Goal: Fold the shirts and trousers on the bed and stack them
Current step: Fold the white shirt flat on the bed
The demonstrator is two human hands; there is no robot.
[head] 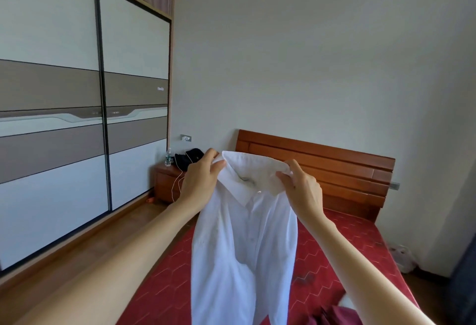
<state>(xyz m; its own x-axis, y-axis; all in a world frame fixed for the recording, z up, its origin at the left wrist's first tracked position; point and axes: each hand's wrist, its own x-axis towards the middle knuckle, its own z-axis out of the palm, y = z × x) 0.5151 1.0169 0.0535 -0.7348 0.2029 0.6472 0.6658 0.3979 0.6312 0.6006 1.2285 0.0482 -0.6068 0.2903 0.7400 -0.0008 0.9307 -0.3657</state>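
Forearms reach out from the bottom of the view, and between them a white shirt (244,242) hangs in the air above the bed (342,255), its collar uppermost and its body dropping out of view below. The left hand (199,179) pinches the collar at one shoulder, fingers (215,167) curled over the cloth; the right hand (302,188) grips the other side the same way, fingers pressed together on a bunched fold. A dark red garment (337,315) lies at the near edge of the bed. This looks like the start of a fold: the shirt is raised and held out, not yet laid down. The next move likely calls for spreading it flat on the red mattress, front down, with sleeves clear. Farther off stand a nightstand (167,183), a wooden headboard (322,170) and a wardrobe (77,93).
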